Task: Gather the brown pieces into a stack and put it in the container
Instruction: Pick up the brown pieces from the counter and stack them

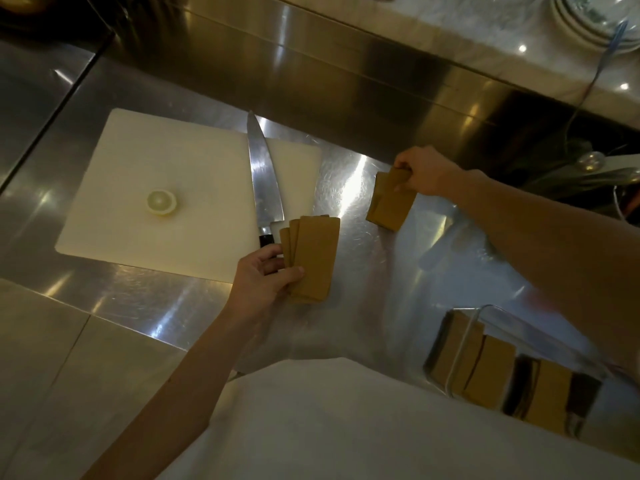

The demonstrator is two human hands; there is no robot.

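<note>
On the steel counter, left hand [266,275]: thumb and fingers pinch a fanned bunch of flat brown rectangular pieces [313,258].
Right hand [420,171]: fingers closed on a second brown bunch [389,204], tilted, lower edge on the counter.
Container [491,362]: clear, rectangular, lower right, brown pieces upright inside.
Cutting board [166,202]: white, smooth, bearing a pale round slice [161,201].
Knife [263,178]: long shiny blade, dark handle beside the left bunch.

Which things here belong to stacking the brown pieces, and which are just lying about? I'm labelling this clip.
Job:
left hand holding fanned brown pieces
right hand holding a second bunch
clear container, some pieces already inside

Lying about:
knife
cutting board
lemon slice
stacked plates
</note>
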